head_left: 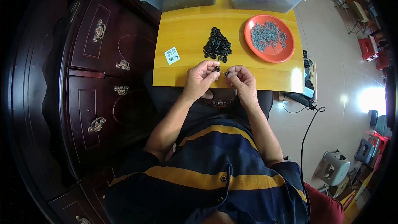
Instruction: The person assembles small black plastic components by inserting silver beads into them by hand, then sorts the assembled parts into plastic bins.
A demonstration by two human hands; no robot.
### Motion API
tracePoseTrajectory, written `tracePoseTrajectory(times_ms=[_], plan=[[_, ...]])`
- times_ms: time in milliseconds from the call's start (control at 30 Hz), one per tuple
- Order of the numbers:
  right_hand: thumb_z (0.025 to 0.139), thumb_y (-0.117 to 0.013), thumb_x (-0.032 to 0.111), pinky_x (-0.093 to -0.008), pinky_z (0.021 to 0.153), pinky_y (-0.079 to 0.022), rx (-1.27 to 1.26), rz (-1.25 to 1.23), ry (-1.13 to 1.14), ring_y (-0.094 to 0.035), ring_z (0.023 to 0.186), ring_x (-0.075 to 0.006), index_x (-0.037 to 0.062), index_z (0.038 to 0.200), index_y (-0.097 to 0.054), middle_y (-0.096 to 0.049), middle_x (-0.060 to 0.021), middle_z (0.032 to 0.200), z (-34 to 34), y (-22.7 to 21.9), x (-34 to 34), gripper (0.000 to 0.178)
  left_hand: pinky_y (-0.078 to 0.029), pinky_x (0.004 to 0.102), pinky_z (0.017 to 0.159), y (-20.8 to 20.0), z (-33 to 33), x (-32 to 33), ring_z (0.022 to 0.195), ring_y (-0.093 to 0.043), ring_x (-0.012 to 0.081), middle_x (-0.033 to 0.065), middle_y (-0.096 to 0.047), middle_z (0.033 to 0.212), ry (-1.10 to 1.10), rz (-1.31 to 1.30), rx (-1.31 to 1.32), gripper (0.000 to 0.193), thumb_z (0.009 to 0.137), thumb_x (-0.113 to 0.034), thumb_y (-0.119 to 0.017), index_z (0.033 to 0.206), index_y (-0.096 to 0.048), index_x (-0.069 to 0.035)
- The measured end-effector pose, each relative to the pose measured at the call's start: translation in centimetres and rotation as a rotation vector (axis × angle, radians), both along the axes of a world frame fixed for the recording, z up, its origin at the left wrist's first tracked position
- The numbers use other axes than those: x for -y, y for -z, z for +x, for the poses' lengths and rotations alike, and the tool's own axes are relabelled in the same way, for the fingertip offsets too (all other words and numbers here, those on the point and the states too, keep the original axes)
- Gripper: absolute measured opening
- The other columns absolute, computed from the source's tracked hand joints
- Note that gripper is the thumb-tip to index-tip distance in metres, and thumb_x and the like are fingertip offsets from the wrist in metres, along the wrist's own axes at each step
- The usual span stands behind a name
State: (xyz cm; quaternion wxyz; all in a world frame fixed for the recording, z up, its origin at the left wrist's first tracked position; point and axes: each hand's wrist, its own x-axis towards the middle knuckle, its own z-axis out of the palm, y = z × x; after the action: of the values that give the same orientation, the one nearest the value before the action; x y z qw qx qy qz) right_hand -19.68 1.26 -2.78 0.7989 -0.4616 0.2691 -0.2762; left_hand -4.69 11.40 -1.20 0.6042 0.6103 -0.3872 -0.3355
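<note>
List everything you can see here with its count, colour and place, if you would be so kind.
Table: one, yellow, before the person
Bins: two, translucent, far table edge, black pieces in both
Small pieces: many, black, heaped mid-table
Plate: one, orange-red, table's right
Metal pieces: many, grey, on the plate
Card: one, white, table's left
Cabinetry: count unclear, dark brown, left
Cables: several, black, right of table
Stools: several, grey and red, right
Shirt: one, navy and yellow, worn
Left hand: one, bare, pinching a black piece
Right hand: one, bare, pinching a dark piece
</note>
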Motion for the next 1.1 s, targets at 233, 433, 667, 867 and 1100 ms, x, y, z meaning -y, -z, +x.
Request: tracePoseTrajectory(times_ms=[233,433,667,867,1100], plan=[[0.093,-0.061,0.004,-0.0212,0.067,-0.047,-0.011,-0.018,-0.006,-0.059,0.072,-0.0067,0.0017,0.105,-0.061,-0.064,0.0002,0.084,0.2,0.2,-0.1,0.012,-0.054,0.0224,0.072,-1.1,-0.2,-0.1,0.078,-0.062,0.0060,0.0014,-0.067,0.088,0.015,0.027,0.219,0.028,0.087,0.001,-0.070,0.114,-0.065,-0.001],[0.093,-0.062,0.004,-0.0208,0.074,-0.049,-0.018,-0.016,-0.031,-0.060,0.080,-0.0058,0.0001,0.104,-0.062,-0.065,-0.0001,0.089,-0.1,0.5,0.1,0.011,-0.053,0.0215,0.070,-1.4,-0.3,-0.1,0.076,-0.061,0.0053,0.0004,-0.066,0.086,0.040,0.004,0.245,0.028,0.086,0.002,-0.070,0.113,-0.066,-0.001],[0.092,-0.061,0.002,-0.0213,0.066,-0.046,-0.023,-0.048,0.010,-0.057,0.071,-0.0069,0.0003,0.104,-0.061,-0.062,0.0005,0.083,0.1,0.6,-0.2,0.012,-0.051,0.0200,0.064,-1.3,-0.8,0.0,0.071,-0.059,0.0038,-0.0009,-0.064,0.082,0.057,-0.020,0.223,0.028,0.085,0.005,-0.070,0.112,-0.066,-0.001],[0.094,-0.063,0.005,-0.0208,0.067,-0.047,-0.001,-0.041,-0.027,-0.058,0.071,-0.0066,0.0013,0.105,-0.062,-0.064,0.0008,0.084,0.3,-0.1,-0.2,0.012,-0.048,0.0193,0.060,-1.8,-0.5,0.2,0.068,-0.055,0.0027,-0.0018,-0.059,0.080,0.066,-0.016,0.257,0.028,0.083,0.007,-0.069,0.110,-0.069,-0.001],[0.095,-0.066,0.012,-0.0215,0.069,-0.052,-0.025,0.053,-0.100,-0.063,0.075,-0.0074,0.0020,0.105,-0.065,-0.067,-0.0004,0.087,-0.1,-1.2,0.3,0.015,-0.049,0.0191,0.064,-2.9,0.7,0.4,0.070,-0.055,0.0032,-0.0028,-0.060,0.082,0.179,0.067,0.233,0.027,0.085,0.004,-0.069,0.111,-0.070,-0.001]])
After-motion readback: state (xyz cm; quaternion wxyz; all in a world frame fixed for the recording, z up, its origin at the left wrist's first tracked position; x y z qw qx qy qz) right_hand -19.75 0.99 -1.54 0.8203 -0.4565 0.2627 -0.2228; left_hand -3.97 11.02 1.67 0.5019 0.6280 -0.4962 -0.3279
